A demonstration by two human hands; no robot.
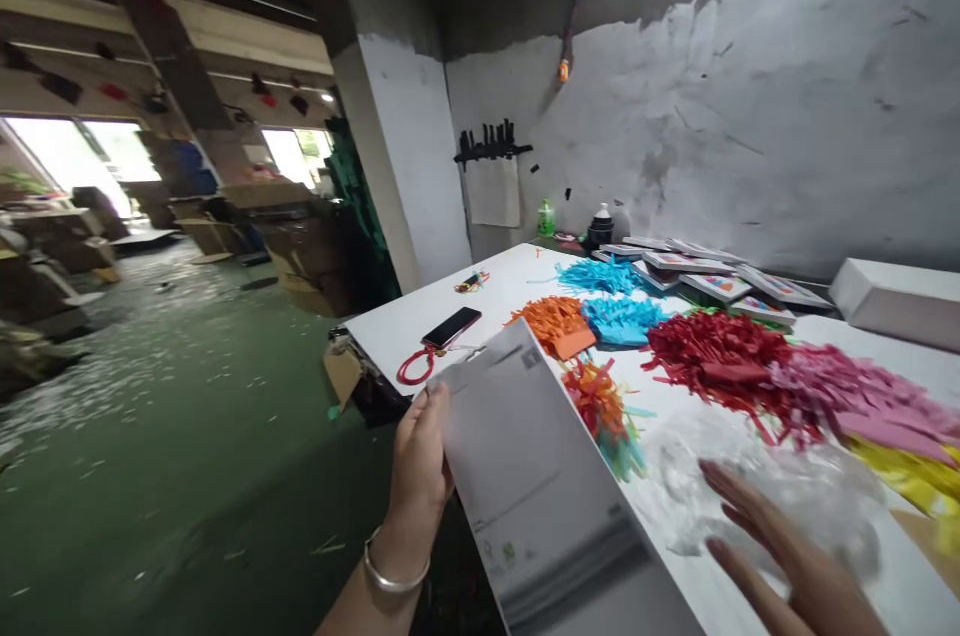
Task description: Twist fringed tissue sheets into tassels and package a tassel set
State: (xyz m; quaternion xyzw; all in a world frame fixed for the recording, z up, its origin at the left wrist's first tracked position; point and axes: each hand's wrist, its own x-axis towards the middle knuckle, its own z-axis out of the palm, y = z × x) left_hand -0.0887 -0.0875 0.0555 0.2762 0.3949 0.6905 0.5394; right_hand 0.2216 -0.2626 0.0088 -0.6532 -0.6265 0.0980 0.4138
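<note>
My left hand (418,461), with a silver bangle on its wrist, grips the left edge of a flat grey-white box (536,491) that tilts up from the white table (409,321). My right hand (780,556) is open, fingers stretched over a crumpled clear plastic bag (806,496) lying on the table. Piles of shredded paper lie beyond: orange (551,321), blue (619,316), red (716,351), pink (862,391) and yellow (911,476). A small mixed orange and teal bundle (604,406) sits just right of the box.
A black phone (451,327) and a red cord (411,368) lie near the table's left corner. Flat printed boxes (712,276) are stacked by the wall, with a white box (896,301) at the right. Bottles (546,218) stand in the corner. Cardboard cartons (300,256) stand on the littered green floor.
</note>
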